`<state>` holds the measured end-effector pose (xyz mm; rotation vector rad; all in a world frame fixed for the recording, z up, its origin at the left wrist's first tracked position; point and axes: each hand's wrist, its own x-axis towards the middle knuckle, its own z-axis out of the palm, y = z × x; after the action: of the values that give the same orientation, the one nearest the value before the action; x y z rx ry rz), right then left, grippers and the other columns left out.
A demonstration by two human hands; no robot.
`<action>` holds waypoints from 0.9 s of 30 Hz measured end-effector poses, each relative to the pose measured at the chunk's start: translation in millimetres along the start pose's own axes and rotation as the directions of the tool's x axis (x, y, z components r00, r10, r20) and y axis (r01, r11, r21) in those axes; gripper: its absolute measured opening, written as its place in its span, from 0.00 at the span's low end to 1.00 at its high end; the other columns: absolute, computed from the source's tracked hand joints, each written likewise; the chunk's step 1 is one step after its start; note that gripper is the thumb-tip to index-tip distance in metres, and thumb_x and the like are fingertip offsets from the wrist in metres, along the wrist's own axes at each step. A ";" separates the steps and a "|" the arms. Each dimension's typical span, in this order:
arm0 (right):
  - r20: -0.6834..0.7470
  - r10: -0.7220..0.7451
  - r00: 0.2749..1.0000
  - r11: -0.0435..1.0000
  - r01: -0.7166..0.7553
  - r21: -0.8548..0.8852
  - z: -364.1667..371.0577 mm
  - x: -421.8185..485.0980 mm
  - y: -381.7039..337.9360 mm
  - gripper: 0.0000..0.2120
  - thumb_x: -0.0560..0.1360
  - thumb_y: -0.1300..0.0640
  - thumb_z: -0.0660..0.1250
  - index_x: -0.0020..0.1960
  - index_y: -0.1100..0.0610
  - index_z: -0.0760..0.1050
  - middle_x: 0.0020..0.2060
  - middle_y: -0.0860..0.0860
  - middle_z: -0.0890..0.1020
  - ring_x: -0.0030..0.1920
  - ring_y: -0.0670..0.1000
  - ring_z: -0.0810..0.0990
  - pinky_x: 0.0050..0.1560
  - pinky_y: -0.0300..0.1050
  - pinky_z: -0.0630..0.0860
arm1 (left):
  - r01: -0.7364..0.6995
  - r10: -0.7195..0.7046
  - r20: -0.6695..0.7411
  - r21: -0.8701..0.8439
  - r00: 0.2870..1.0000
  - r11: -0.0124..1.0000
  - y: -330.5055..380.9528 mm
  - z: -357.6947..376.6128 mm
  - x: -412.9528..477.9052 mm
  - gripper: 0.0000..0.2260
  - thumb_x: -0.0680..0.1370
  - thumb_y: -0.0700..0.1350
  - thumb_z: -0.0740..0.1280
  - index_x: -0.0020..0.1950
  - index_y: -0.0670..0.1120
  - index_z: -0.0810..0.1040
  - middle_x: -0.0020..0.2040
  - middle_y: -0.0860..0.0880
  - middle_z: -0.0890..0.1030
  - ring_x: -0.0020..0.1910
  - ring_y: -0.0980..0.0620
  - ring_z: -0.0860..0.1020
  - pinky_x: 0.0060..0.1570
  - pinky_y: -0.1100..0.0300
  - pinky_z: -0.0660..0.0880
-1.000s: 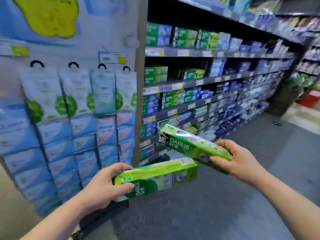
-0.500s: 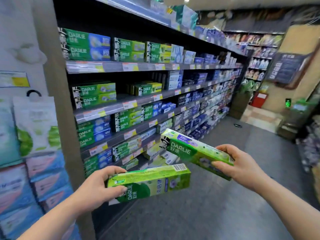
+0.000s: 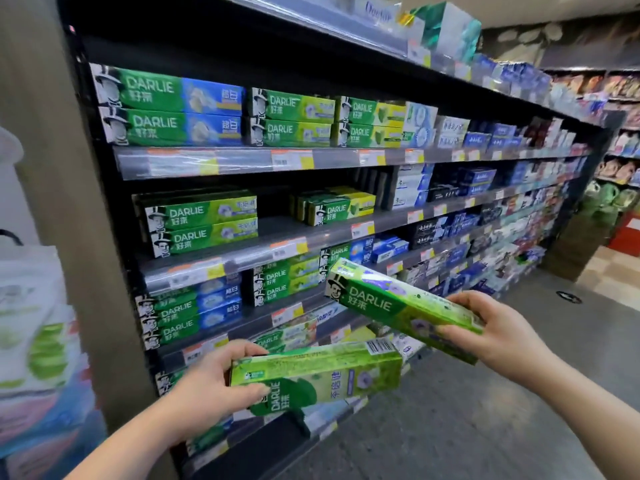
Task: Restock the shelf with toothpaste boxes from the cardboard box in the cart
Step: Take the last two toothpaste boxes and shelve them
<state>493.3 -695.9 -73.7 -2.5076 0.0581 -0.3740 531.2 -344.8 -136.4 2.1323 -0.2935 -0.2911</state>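
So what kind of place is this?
Probably a supermarket's toothpaste aisle: long shelves lined with toothpaste boxes, yellow price tags along the shelf edges. The left hand grips the lower green box, the right hand the upper green box.

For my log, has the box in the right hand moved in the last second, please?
Yes: the right-hand box rose toward the shelf; its end now overlaps stock above a price rail.

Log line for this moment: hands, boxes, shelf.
left hand: grips lower toothpaste box | right hand: grips upper toothpaste box | middle shelf: bare gap | neither box shelved
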 end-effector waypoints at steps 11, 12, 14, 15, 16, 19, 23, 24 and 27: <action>0.250 -0.493 0.833 0.869 0.480 0.118 49.2 200.3 -20.5 0.19 0.68 0.55 0.73 0.57 0.54 0.73 0.48 0.49 0.74 0.50 0.51 0.74 0.42 0.34 0.63 | 0.194 -0.230 -0.440 -0.126 0.868 0.973 10.6 11.6 19.9 0.16 0.64 0.45 0.76 0.44 0.63 0.78 0.41 0.51 0.84 0.39 0.58 0.80 0.38 0.72 0.72; 0.267 -0.525 0.808 0.850 0.514 0.118 56.7 213.8 -27.5 0.20 0.68 0.55 0.72 0.58 0.55 0.73 0.48 0.50 0.73 0.51 0.51 0.73 0.40 0.33 0.63 | 0.202 -0.252 -0.471 -0.156 0.846 0.967 11.4 13.0 18.2 0.16 0.59 0.50 0.76 0.43 0.64 0.79 0.40 0.54 0.85 0.37 0.60 0.80 0.39 0.71 0.73; 0.292 -0.580 0.761 0.813 0.566 0.139 73.2 237.3 -42.9 0.21 0.68 0.54 0.72 0.60 0.56 0.73 0.49 0.51 0.73 0.51 0.52 0.73 0.39 0.34 0.62 | 0.207 -0.286 -0.525 -0.206 0.802 0.956 8.4 16.2 14.5 0.19 0.53 0.55 0.73 0.44 0.61 0.80 0.40 0.61 0.84 0.35 0.63 0.79 0.40 0.70 0.74; 0.297 -0.603 0.740 0.796 0.581 0.171 82.0 247.2 -51.2 0.22 0.68 0.54 0.72 0.60 0.57 0.73 0.50 0.52 0.73 0.51 0.52 0.73 0.42 0.34 0.62 | 0.212 -0.301 -0.556 -0.220 0.775 0.952 6.9 17.0 13.0 0.19 0.54 0.53 0.74 0.43 0.59 0.80 0.40 0.64 0.84 0.35 0.64 0.79 0.40 0.72 0.73; 0.302 -0.622 0.722 0.782 0.590 0.199 91.2 255.4 -60.1 0.23 0.68 0.53 0.72 0.61 0.57 0.73 0.50 0.52 0.72 0.52 0.51 0.72 0.45 0.34 0.62 | 0.216 -0.310 -0.585 -0.227 0.749 0.950 8.5 16.8 11.4 0.17 0.57 0.49 0.75 0.44 0.58 0.78 0.39 0.65 0.83 0.34 0.66 0.79 0.39 0.74 0.73; 0.334 -0.667 0.666 0.743 0.624 0.242 117.6 273.5 -86.4 0.23 0.69 0.52 0.72 0.62 0.56 0.72 0.51 0.50 0.71 0.54 0.50 0.72 0.52 0.34 0.62 | 0.228 -0.318 -0.639 -0.223 0.700 0.948 3.3 8.8 9.2 0.15 0.66 0.39 0.75 0.44 0.56 0.77 0.35 0.62 0.84 0.33 0.66 0.79 0.35 0.77 0.72; 0.320 -0.730 0.605 0.681 0.683 0.264 151.3 290.4 -116.6 0.24 0.69 0.54 0.72 0.62 0.60 0.72 0.52 0.55 0.72 0.55 0.54 0.73 0.52 0.32 0.62 | 0.214 -0.310 -0.654 -0.225 0.690 0.950 -6.7 -8.4 11.2 0.19 0.57 0.53 0.74 0.46 0.57 0.78 0.41 0.67 0.82 0.37 0.66 0.79 0.38 0.76 0.72; 0.324 -0.731 0.600 0.679 0.687 0.259 158.1 293.0 -122.8 0.25 0.69 0.54 0.72 0.63 0.61 0.72 0.53 0.57 0.72 0.56 0.55 0.73 0.52 0.32 0.61 | 0.201 -0.303 -0.657 -0.228 0.690 0.953 -10.2 -13.0 12.9 0.21 0.54 0.56 0.72 0.46 0.56 0.79 0.41 0.66 0.83 0.36 0.66 0.79 0.39 0.75 0.72; 0.334 -0.735 0.590 0.673 0.693 0.259 176.7 300.0 -136.6 0.26 0.69 0.55 0.72 0.64 0.62 0.71 0.52 0.57 0.72 0.56 0.56 0.73 0.51 0.31 0.61 | 0.172 -0.289 -0.652 -0.239 0.701 0.956 -19.3 -24.8 18.5 0.29 0.46 0.62 0.75 0.45 0.55 0.81 0.41 0.59 0.85 0.38 0.61 0.81 0.41 0.71 0.74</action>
<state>824.5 -523.0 -58.5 -2.3367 -1.1610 -0.1288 558.4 -320.9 -141.0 1.9579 0.4281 0.3372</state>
